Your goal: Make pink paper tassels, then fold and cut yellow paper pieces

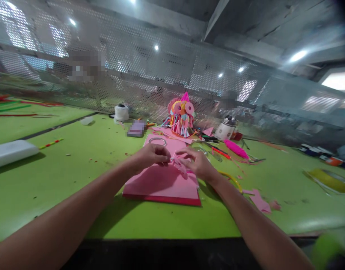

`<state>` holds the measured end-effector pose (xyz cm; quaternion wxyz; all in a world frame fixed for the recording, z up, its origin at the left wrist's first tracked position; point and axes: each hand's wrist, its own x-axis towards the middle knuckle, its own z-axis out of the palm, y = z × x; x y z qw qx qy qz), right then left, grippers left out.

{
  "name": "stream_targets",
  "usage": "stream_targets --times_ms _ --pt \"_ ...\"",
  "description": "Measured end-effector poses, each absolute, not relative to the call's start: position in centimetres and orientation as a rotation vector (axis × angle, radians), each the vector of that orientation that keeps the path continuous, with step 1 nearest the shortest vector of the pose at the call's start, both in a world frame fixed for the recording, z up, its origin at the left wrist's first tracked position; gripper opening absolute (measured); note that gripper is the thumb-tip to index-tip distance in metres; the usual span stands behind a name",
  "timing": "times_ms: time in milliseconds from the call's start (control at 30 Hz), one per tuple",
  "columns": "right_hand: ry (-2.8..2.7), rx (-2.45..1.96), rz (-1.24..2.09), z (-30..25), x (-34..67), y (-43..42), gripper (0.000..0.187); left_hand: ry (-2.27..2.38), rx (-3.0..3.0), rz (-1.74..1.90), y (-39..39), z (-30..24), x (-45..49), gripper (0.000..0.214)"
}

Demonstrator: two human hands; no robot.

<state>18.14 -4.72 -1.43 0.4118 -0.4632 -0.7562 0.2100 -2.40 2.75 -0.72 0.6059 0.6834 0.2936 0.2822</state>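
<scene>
While both hands met in the middle, a small pink paper piece [176, 160] sat pinched between them. The left hand [151, 154] had its fingers closed tight on one end. The right hand [197, 162] held the other end with its fingers bent in close. The piece was blurry, so I could not tell its shape.

The piece was held just above a stack of pink sheets [161, 183]. The stack lay flat on the green table [62, 176], right under the hands. A clear ring [157, 141] rested on the far end of the pink sheets.

Behind that stood a bright paper owl [181, 114] with big round eyes and lots of colored strips. A white roll [121, 112] stood off to its left. A white jar [225, 128] stood to its right, and a fluffy pink stick [235, 149] lay near the jar.

A yellow band [231, 178] curved just beside the right wrist. Some pink scraps [259, 201] lay farther right. A long white box [11, 152] lay far to the left. A metal wall full of small holes [161, 75] ran along the back of the table.
</scene>
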Motion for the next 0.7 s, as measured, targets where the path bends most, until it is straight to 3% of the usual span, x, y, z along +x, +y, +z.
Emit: stream_targets --times_ms 100,167,700 --pt "-2.039 -1.175 0.570 -1.4 18.1 -5.0 0.066 0.632 1.593 0.686 3.2 -1.1 -2.4 0.025" --pt "-2.095 -1.224 0.499 -1.6 18.1 -4.9 0.080 0.608 1.603 0.711 3.4 -1.3 -2.4 0.028" --pt "-2.212 -1.050 0.009 -0.1 18.3 -5.6 0.075 0.624 1.685 0.554 1.7 -0.1 -2.9 0.034"
